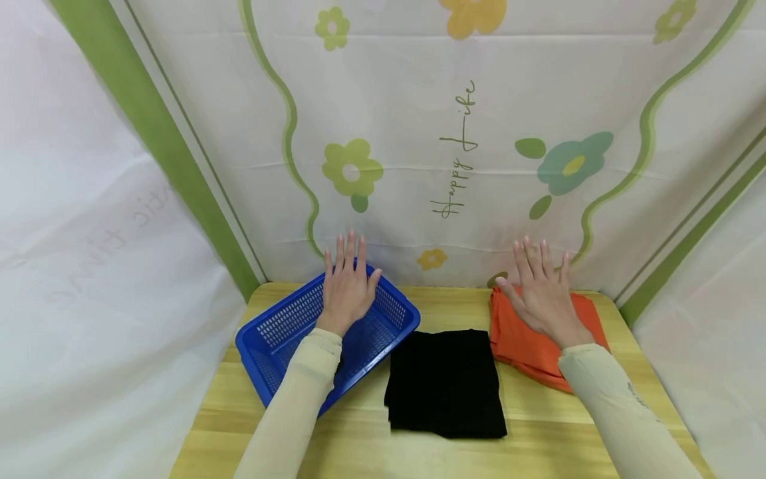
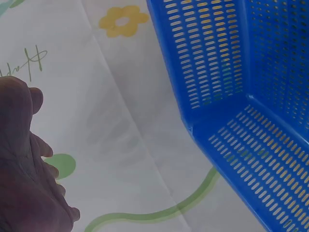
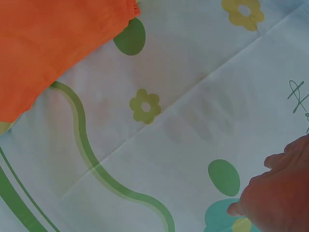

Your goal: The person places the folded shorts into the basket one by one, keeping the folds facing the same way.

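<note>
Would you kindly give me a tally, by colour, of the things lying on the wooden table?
Blue: 1 (perforated basket)
Black: 1 (folded black cloth)
Orange: 1 (folded orange cloth)
Total: 3

Head camera: mounted above, looking forward and down; widest, farthest view, tabletop (image 1: 353, 439) toward 6 o'clock, printed sheet (image 1: 397, 100) toward 12. Left wrist camera: close, facing the sheet, blue basket (image 2: 248, 99) at 3 o'clock, left fingers (image 2: 43, 147) at 8. Right wrist camera: close, same sheet, orange cloth (image 3: 53, 48) at 10 o'clock, right fingers (image 3: 273, 161) at 4. Overlap: head/left wrist, basket; head/right wrist, cloth; all three, sheet.
</note>
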### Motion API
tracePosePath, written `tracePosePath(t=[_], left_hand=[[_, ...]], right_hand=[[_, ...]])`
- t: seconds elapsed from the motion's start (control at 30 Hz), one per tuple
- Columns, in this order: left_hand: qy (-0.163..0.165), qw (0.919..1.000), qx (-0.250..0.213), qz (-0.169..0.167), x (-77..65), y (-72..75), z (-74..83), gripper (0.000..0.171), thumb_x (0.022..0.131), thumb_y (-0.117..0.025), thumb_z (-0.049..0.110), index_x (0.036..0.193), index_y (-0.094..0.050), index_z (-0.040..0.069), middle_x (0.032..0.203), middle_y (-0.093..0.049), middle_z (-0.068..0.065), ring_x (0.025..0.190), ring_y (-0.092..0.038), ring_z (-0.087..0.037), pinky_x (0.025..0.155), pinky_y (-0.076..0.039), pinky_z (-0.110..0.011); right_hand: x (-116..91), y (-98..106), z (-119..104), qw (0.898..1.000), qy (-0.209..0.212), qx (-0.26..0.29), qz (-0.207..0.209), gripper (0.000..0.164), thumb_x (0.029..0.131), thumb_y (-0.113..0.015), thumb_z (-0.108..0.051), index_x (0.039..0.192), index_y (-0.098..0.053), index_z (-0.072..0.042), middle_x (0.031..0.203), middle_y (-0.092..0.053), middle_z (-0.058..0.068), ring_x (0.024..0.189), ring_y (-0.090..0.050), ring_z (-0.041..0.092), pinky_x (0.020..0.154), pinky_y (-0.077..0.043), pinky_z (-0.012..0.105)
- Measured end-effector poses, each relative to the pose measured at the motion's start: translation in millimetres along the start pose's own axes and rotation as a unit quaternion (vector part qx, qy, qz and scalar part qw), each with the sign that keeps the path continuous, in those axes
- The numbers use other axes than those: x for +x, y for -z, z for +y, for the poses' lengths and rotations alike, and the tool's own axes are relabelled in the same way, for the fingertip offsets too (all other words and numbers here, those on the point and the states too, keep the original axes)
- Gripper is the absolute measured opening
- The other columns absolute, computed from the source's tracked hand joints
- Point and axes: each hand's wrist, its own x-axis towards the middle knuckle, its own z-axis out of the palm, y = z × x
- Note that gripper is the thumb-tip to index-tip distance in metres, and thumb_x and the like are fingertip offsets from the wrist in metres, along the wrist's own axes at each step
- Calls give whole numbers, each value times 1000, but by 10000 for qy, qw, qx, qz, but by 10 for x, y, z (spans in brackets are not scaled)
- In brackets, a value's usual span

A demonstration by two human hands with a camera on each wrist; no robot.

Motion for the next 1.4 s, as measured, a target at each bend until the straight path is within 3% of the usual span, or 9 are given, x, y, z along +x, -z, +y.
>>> tracePosePath(t=[0.2, 0.47, 0.6, 0.83, 0.93, 1.13, 1.27, 1.4], left_hand=[[-19, 10000, -7, 37, -12, -38, -5, 73, 108, -44, 42, 163, -13, 5, 168, -10, -19, 155, -1, -36, 121, -1, -59], [-40, 9997, 7, -236, -130, -110, 11, 73, 109, -40, 44, 163, -7, 6, 169, -6, -17, 154, 5, -35, 121, -1, -59], [-59, 9997, 28, -224, -176, -142, 22, 73, 109, -39, 45, 163, -11, 5, 168, -11, -19, 154, -3, -38, 121, -5, -59], [-10, 9976, -145, -682, -275, -211, 119, 74, 109, -40, 46, 163, -9, 6, 168, -5, -17, 154, -1, -37, 122, -6, -57], [-56, 9971, -275, -714, -322, -237, 194, 74, 108, -46, 43, 162, -16, 3, 167, -14, -20, 153, -11, -39, 121, -12, -57], [-307, 9969, -508, -516, -448, -295, 373, 68, 104, -58, 36, 154, -36, -3, 155, -39, -27, 144, -36, -42, 115, -33, -55], [-577, 9967, -502, -257, -540, -345, 517, 60, 99, -67, 31, 146, -49, -3, 139, -55, -24, 127, -54, -40, 100, -49, -52], [-830, 9950, -472, -293, -640, -378, 682, 54, 100, -66, 32, 142, -54, 0, 130, -60, -18, 114, -61, -33, 88, -56, -44]], right_hand=[[-9, -22, -2, 10000, 33, -7, 18, 80, 107, -36, -54, 163, 3, -13, 169, 12, 6, 152, 21, 30, 112, 22, 62], [-133, -110, -19, 9997, 9, 55, -227, 82, 107, -37, -55, 163, 6, -13, 169, 13, 5, 152, 21, 31, 112, 24, 61], [-181, -157, -35, 9996, -2, 122, -238, 82, 107, -39, -54, 163, 5, -13, 169, 14, 4, 152, 20, 32, 113, 21, 63], [-273, -229, -82, 9992, 67, 187, -352, 83, 107, -41, -52, 163, 8, -14, 169, 15, 4, 152, 20, 30, 113, 19, 64], [-327, -278, -107, 9986, 117, 281, -431, 81, 108, -41, -50, 163, 5, -11, 169, 9, 10, 153, 11, 37, 114, 18, 63], [-455, -392, -165, 9962, 19, 601, -636, 78, 107, -44, -50, 163, -13, -5, 163, -22, 26, 148, -16, 50, 117, 0, 68], [-539, -454, -209, 9943, -50, 736, -776, 75, 107, -45, -50, 161, -23, -3, 156, -34, 27, 142, -28, 51, 112, -18, 71], [-609, -512, -250, 9929, -55, 817, -864, 72, 106, -47, -50, 157, -33, -1, 146, -46, 28, 132, -43, 49, 103, -34, 69]])
